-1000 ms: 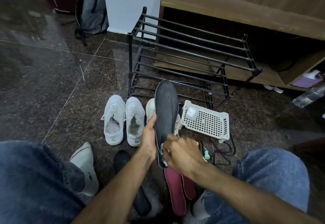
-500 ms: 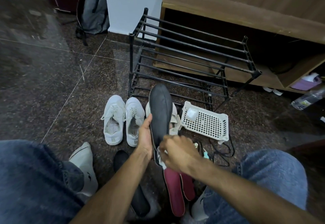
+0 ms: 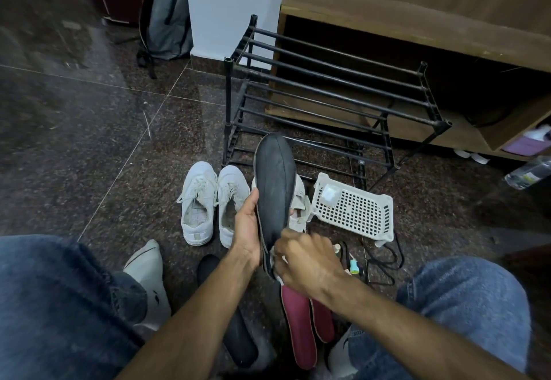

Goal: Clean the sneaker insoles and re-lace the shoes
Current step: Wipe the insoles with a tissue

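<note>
My left hand (image 3: 247, 227) grips a black insole (image 3: 274, 189) by its left edge and holds it upright over the floor. My right hand (image 3: 301, 260) pinches a white cloth (image 3: 275, 262) against the insole's lower end; most of the cloth is hidden under the fingers. Two white sneakers (image 3: 198, 204) (image 3: 231, 201) stand side by side on the floor to the left. A third white sneaker (image 3: 299, 206) shows partly behind the insole. Two maroon insoles (image 3: 301, 323) lie between my knees. Another black insole (image 3: 235, 341) lies under my left forearm.
A black metal shoe rack (image 3: 328, 81) stands ahead, against a wooden bench. A white plastic basket (image 3: 357, 209) lies to the right, with black laces (image 3: 384, 257) and a small teal item (image 3: 354, 266) beside it. A grey backpack (image 3: 167, 16) leans at the back. My socked foot (image 3: 149, 272) rests at left.
The insole has shifted slightly left and tilted. My right hand with the cloth stayed at its lower end, making small rubbing moves.
</note>
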`<action>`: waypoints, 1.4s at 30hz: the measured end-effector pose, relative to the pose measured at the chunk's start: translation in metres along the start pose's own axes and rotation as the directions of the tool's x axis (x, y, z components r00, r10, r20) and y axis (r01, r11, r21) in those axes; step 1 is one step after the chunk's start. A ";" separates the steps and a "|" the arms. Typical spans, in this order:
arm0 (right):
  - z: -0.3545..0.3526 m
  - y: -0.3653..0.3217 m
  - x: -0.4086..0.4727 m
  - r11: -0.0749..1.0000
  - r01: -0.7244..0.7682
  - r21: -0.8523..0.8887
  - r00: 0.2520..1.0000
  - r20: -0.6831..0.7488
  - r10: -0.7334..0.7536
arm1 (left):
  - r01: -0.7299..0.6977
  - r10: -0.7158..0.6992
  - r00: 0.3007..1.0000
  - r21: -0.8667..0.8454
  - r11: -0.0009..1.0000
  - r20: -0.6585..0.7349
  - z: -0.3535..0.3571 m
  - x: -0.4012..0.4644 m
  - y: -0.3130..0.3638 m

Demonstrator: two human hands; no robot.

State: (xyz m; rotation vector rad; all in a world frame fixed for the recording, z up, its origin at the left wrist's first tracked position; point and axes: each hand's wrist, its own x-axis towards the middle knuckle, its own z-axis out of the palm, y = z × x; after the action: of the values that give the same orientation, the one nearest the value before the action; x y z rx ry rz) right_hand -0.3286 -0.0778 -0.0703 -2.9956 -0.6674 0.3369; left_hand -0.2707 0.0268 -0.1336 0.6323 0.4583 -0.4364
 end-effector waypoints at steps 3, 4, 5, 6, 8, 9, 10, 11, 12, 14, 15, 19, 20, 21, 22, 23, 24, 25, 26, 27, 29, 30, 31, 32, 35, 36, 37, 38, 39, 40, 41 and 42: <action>-0.006 0.005 0.009 0.998 -0.003 -0.070 1.000 0.014 0.004 | -0.002 0.002 1.000 -0.018 1.000 0.013 0.002 0.000 -0.004; -0.008 0.009 0.016 0.996 -0.036 -0.084 0.999 -0.012 0.035 | -0.004 0.005 1.000 -0.034 0.999 0.019 0.003 -0.001 -0.006; -0.010 0.013 0.024 0.993 -0.081 -0.090 0.996 -0.047 0.077 | 0.003 -0.002 1.000 -0.049 0.999 0.027 0.004 -0.001 -0.011; -0.012 0.018 0.032 0.988 -0.125 -0.086 0.990 -0.083 0.118 | 0.021 -0.019 0.999 -0.064 0.998 0.035 0.003 -0.002 -0.015; -0.014 0.027 0.047 0.978 -0.202 -0.054 0.971 -0.142 0.192 | 0.056 -0.054 0.998 -0.073 0.996 0.039 0.004 -0.004 -0.022; -0.013 0.030 0.051 0.971 -0.238 -0.024 0.958 -0.171 0.231 | 0.057 -0.055 0.998 -0.071 0.996 0.038 0.003 -0.003 -0.023; -0.012 0.031 0.051 0.966 -0.259 0.012 0.947 -0.194 0.257 | 0.053 -0.050 0.998 -0.064 0.997 0.040 0.002 -0.003 -0.022; -0.009 0.030 0.047 0.966 -0.253 0.045 0.945 -0.202 0.257 | 0.041 -0.039 0.999 -0.058 0.997 0.037 0.002 -0.003 -0.020; -0.004 0.025 0.040 0.974 -0.217 0.070 0.955 -0.189 0.227 | 0.021 -0.020 0.999 -0.056 0.998 0.030 0.002 -0.004 -0.018; 0.005 0.010 0.020 0.992 -0.097 0.087 0.988 -0.109 0.106 | -0.026 0.026 1.000 -0.067 0.997 0.008 0.000 -0.001 -0.016; 0.006 0.006 0.011 0.996 -0.044 0.083 0.997 -0.061 0.049 | -0.028 0.029 1.000 -0.068 0.997 0.010 -0.001 0.000 -0.015; -0.002 0.030 0.025 0.996 -0.093 -0.009 0.990 -0.111 0.091 | 0.026 -0.025 0.999 -0.017 1.000 0.037 0.003 -0.001 -0.022; -0.006 0.040 0.035 0.988 -0.151 -0.013 0.976 -0.157 0.147 | 0.032 -0.032 0.998 -0.001 0.999 0.045 0.005 -0.002 -0.026; -0.010 0.050 0.045 0.976 -0.217 0.004 0.956 -0.199 0.214 | 0.031 -0.032 0.999 0.022 0.999 0.044 0.005 -0.002 -0.030; -0.013 0.059 0.054 0.959 -0.281 0.043 0.931 -0.230 0.284 | 0.030 -0.032 0.998 0.042 0.999 0.050 0.006 -0.004 -0.033; -0.016 0.068 0.062 0.936 -0.335 0.107 0.902 -0.250 0.351 | 0.031 -0.034 0.998 0.059 0.998 0.051 0.007 -0.006 -0.034; -0.017 0.073 0.065 0.914 -0.363 0.184 0.878 -0.260 0.401 | 0.027 -0.032 0.997 0.076 0.997 0.064 0.006 -0.006 -0.034; -0.017 0.075 0.066 0.898 -0.365 0.247 0.867 -0.263 0.424 | 0.019 -0.026 0.997 0.094 0.995 0.078 0.005 -0.006 -0.032; -0.016 0.073 0.065 0.895 -0.343 0.285 0.868 -0.267 0.418 | 0.009 -0.019 0.995 0.105 0.994 0.097 0.005 -0.005 -0.030; -0.014 0.070 0.062 0.900 -0.314 0.303 0.879 -0.266 0.396 | 0.004 -0.016 0.993 0.100 0.995 0.120 0.005 -0.004 -0.027; -0.010 0.058 0.049 0.917 -0.254 0.307 0.909 -0.250 0.335 | -0.016 0.010 0.991 0.040 0.999 0.133 0.005 -0.001 -0.023; -0.006 0.051 0.041 0.932 -0.216 0.291 0.930 -0.231 0.288 | -0.015 0.015 0.992 0.000 1.000 0.128 0.004 0.001 -0.021; -0.002 0.044 0.033 0.948 -0.176 0.265 0.951 -0.203 0.233 | -0.011 0.016 0.991 -0.038 0.999 0.136 0.004 0.001 -0.018; 0.002 0.037 0.024 0.961 -0.139 0.238 0.969 -0.169 0.181 | -0.005 0.015 0.989 -0.072 0.997 0.144 0.005 0.000 -0.015; 0.005 0.022 0.006 0.983 -0.058 0.177 0.994 -0.079 0.073 | 0.082 -0.072 0.981 -0.050 0.995 0.179 0.002 -0.005 -0.013; 0.004 0.019 0.004 0.988 -0.042 0.148 0.997 -0.063 0.052 | 0.109 -0.101 0.980 -0.043 0.993 0.172 0.001 -0.006 -0.013; 0.004 0.018 0.003 0.993 -0.031 0.110 0.998 -0.059 0.037 | 0.116 -0.108 0.981 -0.044 0.992 0.162 -0.001 -0.005 -0.015; 0.003 0.018 0.005 0.997 -0.025 0.069 0.997 -0.064 0.030 | 0.107 -0.098 0.983 -0.050 0.993 0.153 -0.002 -0.003 -0.016; 0.002 0.020 0.009 0.999 -0.031 0.036 0.997 -0.069 0.034 | 0.084 -0.077 0.988 -0.048 0.995 0.135 -0.003 -0.002 -0.018; 0.000 0.023 0.014 0.999 -0.049 0.015 0.995 -0.081 0.050 | 0.063 -0.058 0.991 -0.041 0.997 0.122 -0.004 -0.002 -0.020; -0.002 0.029 0.022 0.996 -0.084 0.007 0.991 -0.103 0.084 | 0.056 -0.052 0.991 -0.031 0.998 0.120 -0.004 -0.003 -0.022; -0.005 0.038 0.032 0.991 -0.135 0.004 0.982 -0.130 0.134 | 0.060 -0.057 0.991 -0.022 0.998 0.122 -0.003 -0.004 -0.023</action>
State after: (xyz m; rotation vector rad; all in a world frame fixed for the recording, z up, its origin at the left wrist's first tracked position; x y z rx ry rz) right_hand -0.2840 -0.0986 -0.0755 -3.0412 -0.4559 0.1445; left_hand -0.2867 0.0129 -0.1447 0.5656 0.3669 -0.5208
